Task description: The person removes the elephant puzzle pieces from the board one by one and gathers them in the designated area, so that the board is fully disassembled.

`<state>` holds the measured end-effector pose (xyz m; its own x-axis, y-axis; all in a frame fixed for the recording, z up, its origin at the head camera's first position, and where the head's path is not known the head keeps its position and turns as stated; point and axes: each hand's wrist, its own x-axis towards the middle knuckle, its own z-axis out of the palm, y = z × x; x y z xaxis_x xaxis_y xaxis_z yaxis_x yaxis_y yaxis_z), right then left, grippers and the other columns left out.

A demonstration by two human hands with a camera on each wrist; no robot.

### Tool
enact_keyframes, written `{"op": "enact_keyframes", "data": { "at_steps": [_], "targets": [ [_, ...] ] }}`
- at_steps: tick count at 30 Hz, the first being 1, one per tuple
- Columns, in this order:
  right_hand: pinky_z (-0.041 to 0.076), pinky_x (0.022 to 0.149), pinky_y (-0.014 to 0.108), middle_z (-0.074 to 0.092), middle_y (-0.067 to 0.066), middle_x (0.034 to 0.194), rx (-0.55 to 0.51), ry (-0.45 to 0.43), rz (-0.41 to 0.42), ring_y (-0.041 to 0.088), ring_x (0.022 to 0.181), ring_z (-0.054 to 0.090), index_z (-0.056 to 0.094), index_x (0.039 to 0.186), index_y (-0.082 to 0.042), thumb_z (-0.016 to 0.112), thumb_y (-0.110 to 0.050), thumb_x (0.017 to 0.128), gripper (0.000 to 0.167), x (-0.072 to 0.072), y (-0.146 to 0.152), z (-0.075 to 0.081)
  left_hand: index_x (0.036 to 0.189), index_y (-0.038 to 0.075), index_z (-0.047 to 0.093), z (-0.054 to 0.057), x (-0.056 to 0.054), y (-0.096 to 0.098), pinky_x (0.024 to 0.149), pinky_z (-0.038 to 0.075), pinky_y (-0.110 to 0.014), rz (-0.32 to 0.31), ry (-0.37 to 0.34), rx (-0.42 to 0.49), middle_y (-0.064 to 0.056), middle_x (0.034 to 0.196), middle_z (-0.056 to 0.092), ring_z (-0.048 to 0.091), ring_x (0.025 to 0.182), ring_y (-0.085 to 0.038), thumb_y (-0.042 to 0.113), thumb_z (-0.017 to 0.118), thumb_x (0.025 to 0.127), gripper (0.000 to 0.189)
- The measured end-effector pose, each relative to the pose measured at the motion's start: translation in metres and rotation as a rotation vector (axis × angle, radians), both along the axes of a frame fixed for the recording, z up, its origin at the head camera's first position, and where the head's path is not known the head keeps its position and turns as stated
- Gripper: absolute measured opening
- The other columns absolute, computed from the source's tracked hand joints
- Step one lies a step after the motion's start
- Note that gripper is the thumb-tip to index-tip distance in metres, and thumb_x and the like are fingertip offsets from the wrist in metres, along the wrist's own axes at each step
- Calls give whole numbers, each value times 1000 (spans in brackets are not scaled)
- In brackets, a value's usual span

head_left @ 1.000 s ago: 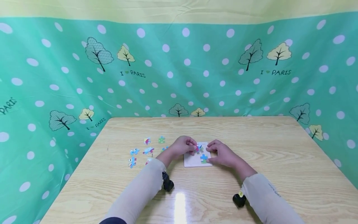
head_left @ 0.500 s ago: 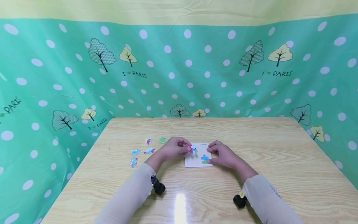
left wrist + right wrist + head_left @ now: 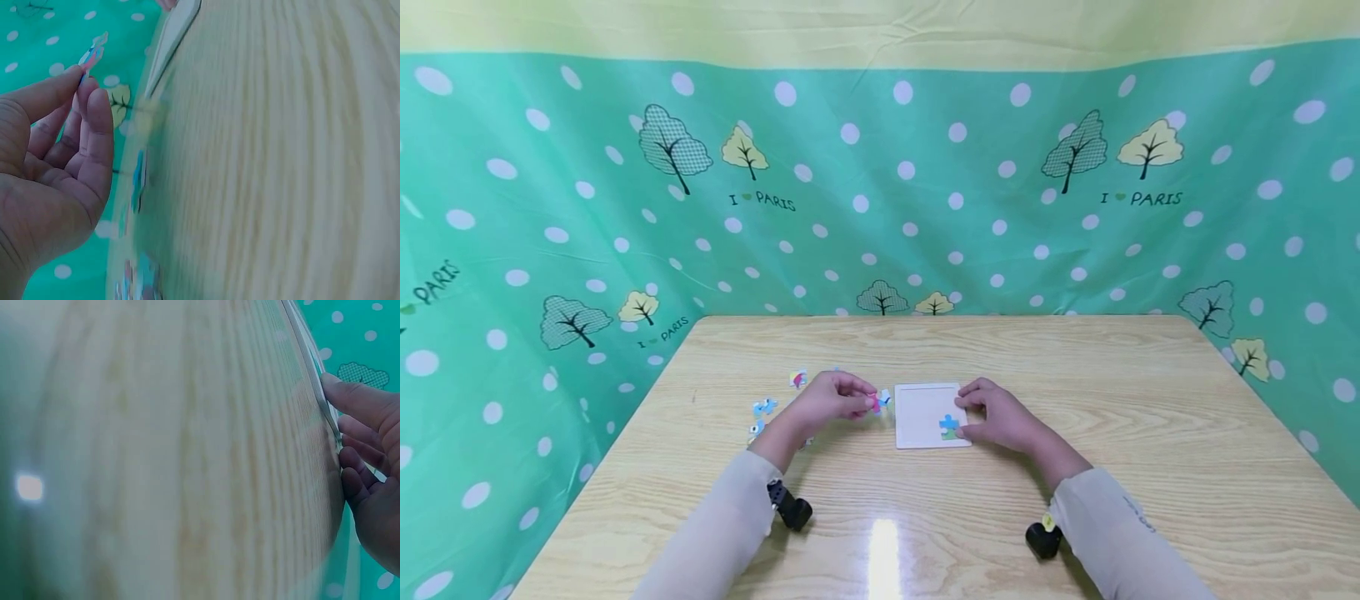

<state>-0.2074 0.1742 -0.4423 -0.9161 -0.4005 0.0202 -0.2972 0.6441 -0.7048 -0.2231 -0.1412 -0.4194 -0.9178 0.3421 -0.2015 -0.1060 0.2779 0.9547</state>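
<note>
My left hand (image 3: pixel 829 402) pinches a pink, white and blue jigsaw piece (image 3: pixel 880 402) between thumb and fingertips. In the left wrist view that piece (image 3: pixel 94 55) stands up from the fingertips, above the table. Just right of it lies a white square puzzle tray (image 3: pixel 917 421) with a raised rim. A blue and green piece (image 3: pixel 949 427) sits in the tray's lower right corner. At the tray's right edge, my right hand (image 3: pixel 1000 419) holds the rim, thumb near the lower corner and fingers farther up. The right wrist view shows the thumb (image 3: pixel 353 397) on the tray's edge.
Loose jigsaw pieces lie left of the tray, among them a yellow and red one (image 3: pixel 798 379) and a blue one (image 3: pixel 765 407). My left hand and forearm partly cover others. A polka-dot curtain (image 3: pixel 880 167) hangs behind the wooden table (image 3: pixel 1075 358).
My left hand has moved left from over the tray, carrying the pink and blue jigsaw piece off it toward the loose pieces. My right hand stays at the tray's right edge.
</note>
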Motion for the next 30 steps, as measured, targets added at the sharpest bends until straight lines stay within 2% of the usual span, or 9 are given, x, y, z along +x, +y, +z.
{"op": "enact_keyframes", "data": {
  "at_steps": [6,13,23,27,30],
  "targets": [
    [40,104,44,54,6,125,4,-6,-3,29,121,50,66,120,2,83,-19,79,48,0,0,1,104,2,71,-5,2,-16,75,57,-35,41,2,-37,-11,93,69,67,80,-22,10,74,87,19],
    [41,103,44,54,6,125,-4,-12,0,28,120,50,66,119,2,83,-19,80,48,0,0,1,99,5,75,-6,4,-32,69,55,-31,62,39,-182,-6,86,70,64,75,-18,7,74,86,13],
    [39,105,45,53,6,126,-9,-24,1,29,122,49,66,120,3,82,-20,80,48,0,1,1,85,8,74,-1,12,-38,60,55,-31,-43,146,-370,-3,74,69,65,64,-18,4,76,82,5],
    [40,105,44,53,6,126,-8,-20,-1,29,122,49,66,120,3,82,-19,80,48,0,0,2,82,9,74,-1,13,-36,56,53,-29,-61,220,-431,0,70,67,63,60,-16,3,77,81,7],
    [40,104,45,53,6,126,-11,-16,6,30,122,49,66,120,3,82,-19,80,48,1,0,2,80,10,73,-2,14,-36,55,51,-28,-53,249,-460,1,69,66,59,59,-14,5,79,80,8]
  ]
}}
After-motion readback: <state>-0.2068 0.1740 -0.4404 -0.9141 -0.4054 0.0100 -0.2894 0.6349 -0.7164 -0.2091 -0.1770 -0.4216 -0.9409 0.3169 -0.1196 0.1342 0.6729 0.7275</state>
